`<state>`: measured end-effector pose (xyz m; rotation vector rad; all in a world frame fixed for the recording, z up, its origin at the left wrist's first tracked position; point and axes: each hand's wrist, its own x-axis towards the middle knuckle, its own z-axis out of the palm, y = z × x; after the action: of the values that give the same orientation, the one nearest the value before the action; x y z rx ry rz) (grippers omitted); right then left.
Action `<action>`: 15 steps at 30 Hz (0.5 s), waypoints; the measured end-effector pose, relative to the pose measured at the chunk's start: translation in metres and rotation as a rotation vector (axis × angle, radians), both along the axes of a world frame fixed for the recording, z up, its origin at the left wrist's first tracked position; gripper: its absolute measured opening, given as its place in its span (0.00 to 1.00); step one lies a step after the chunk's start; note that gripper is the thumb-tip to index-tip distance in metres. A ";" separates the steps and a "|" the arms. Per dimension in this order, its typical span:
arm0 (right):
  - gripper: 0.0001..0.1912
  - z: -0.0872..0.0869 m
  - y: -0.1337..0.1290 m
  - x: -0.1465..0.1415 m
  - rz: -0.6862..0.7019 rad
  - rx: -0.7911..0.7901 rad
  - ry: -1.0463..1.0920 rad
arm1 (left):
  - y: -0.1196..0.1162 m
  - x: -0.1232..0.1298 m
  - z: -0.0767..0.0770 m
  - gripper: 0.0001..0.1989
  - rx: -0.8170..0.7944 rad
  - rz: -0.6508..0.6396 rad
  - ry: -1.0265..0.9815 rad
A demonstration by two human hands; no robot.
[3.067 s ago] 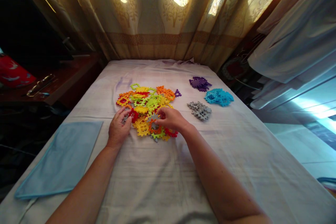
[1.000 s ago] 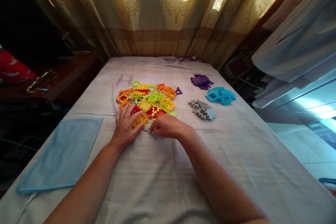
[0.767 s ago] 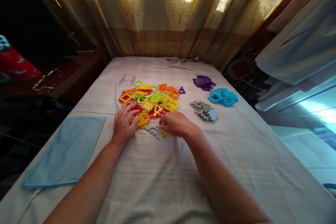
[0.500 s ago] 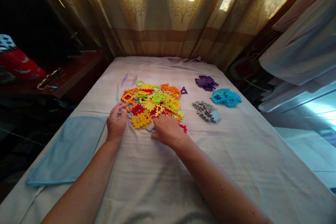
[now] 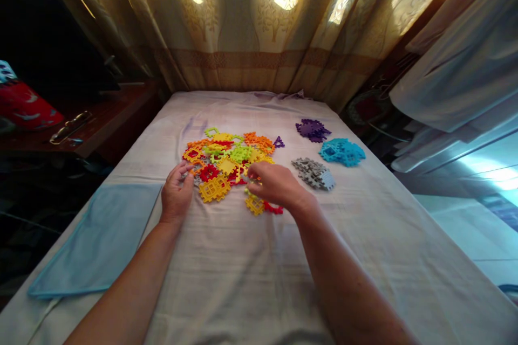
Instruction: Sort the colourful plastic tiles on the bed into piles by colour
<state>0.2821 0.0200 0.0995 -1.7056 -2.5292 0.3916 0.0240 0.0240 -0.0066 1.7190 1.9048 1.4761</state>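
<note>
A mixed pile of plastic interlocking building pieces (image 5: 226, 164), yellow, lime, orange and red, lies in the middle of the bed. At the pile's left edge rests my left hand (image 5: 177, 192), fingers loosely bent and apart, beside an orange piece (image 5: 197, 167). Over the pile's near right side, my right hand (image 5: 275, 183) has its fingers pinched together on what looks like a grey interlocking piece (image 5: 244, 178), mostly hidden by the fingers. Just below that hand lie a yellow piece (image 5: 254, 205) and a red piece (image 5: 274, 208).
Sorted heaps stand to the right: purple pieces (image 5: 313, 130), blue pieces (image 5: 342, 152) and grey pieces (image 5: 313, 173). One purple triangle (image 5: 279, 142) sits beside the mixed pile. A folded light-blue cloth (image 5: 101, 237) lies at the left. Curtains (image 5: 243, 38) hang behind the bed.
My right hand has risen slightly off the near edge of the pile, uncovering yellow and red pieces. The grey piece beneath it has left the sheet. My left hand stays by the pile.
</note>
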 end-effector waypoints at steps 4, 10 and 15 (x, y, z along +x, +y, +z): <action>0.13 -0.001 0.021 0.062 -0.303 0.027 -0.029 | -0.006 0.009 0.003 0.18 -0.031 -0.159 0.246; 0.14 -0.015 0.029 0.129 -0.633 -0.032 -0.109 | -0.011 0.018 0.001 0.21 -0.131 -0.211 0.457; 0.16 -0.027 0.031 0.147 -0.707 -0.033 -0.121 | -0.011 0.018 0.004 0.21 -0.188 -0.235 0.520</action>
<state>0.4289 0.0514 0.0726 -2.5212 -1.7956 0.2741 0.0421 0.0126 -0.0026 2.2936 1.8906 0.7889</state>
